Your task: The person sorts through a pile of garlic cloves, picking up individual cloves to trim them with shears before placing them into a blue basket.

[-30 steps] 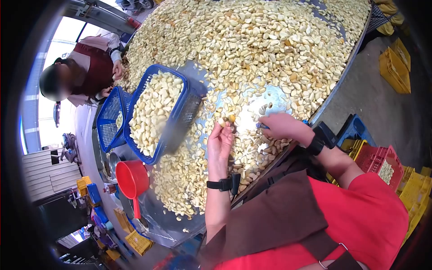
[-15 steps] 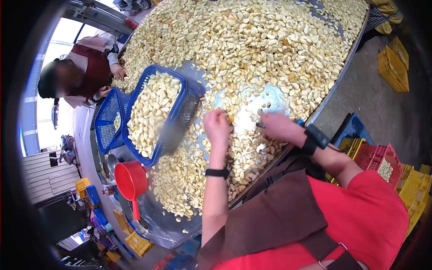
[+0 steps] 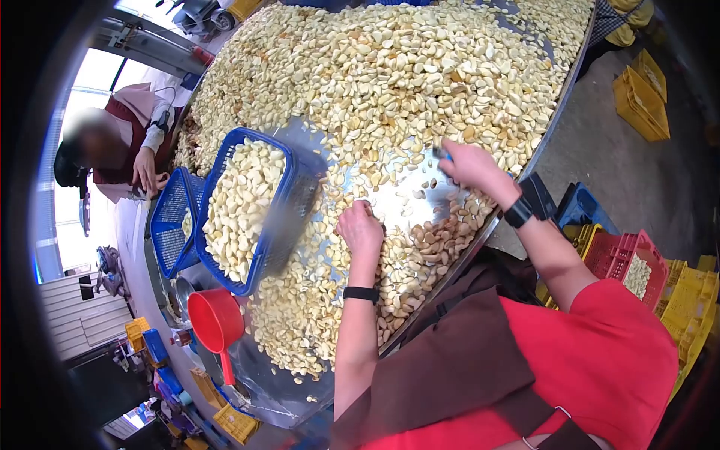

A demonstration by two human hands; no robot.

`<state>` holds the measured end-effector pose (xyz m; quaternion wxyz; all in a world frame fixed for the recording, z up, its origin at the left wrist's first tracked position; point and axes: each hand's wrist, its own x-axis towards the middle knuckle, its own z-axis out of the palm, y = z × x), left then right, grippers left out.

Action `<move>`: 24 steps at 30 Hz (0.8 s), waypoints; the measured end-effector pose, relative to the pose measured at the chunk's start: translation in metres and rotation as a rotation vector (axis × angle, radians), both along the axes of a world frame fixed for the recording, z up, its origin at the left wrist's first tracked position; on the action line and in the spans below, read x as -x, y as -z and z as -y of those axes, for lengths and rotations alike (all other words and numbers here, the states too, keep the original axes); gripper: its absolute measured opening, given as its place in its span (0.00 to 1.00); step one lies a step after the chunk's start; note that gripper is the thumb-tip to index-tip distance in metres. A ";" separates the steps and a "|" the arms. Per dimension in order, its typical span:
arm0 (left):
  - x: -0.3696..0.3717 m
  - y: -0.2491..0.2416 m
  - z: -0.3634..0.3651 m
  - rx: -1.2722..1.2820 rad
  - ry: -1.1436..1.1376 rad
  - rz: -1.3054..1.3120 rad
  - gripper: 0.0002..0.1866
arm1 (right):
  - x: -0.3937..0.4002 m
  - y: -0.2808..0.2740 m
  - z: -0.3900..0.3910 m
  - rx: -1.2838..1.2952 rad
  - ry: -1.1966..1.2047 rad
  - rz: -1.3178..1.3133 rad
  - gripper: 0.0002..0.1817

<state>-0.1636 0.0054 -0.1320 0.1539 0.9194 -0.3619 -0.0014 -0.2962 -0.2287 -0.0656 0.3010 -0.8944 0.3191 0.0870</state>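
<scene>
Pale cream, clove-shaped pieces are heaped over a metal table. My left hand rests at the edge of the loose pieces, fingers curled inward; what they hold, if anything, is hidden. Further out, my right hand grips a small blue-handled tool whose dark end points left. Between the hands lies a bright bare patch of metal with a few scattered pieces. Browner pieces lie along the near edge. Left of my left hand, a blue basket is filled with whiter pieces.
A second blue basket stands beside the full one. Nearby sits a red dipper. Across the table at left, another person's hand is near the heap. Yellow crates and a red crate are on the right.
My right hand has moved away from me with the tool, up towards the large heap. My left hand has shifted slightly down and left. More brown pieces show at the near edge.
</scene>
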 end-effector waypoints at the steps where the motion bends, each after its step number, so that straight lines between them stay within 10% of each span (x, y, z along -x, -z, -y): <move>1: 0.001 -0.002 -0.001 0.045 -0.032 -0.014 0.09 | -0.003 0.005 0.005 0.048 -0.005 0.011 0.21; 6: 0.002 -0.020 0.006 0.812 -0.307 -0.884 0.07 | -0.016 0.035 -0.014 0.167 0.012 0.108 0.22; 24: 0.021 -0.009 0.039 -0.191 0.018 -0.304 0.09 | 0.001 0.052 -0.031 -0.036 -0.094 0.103 0.22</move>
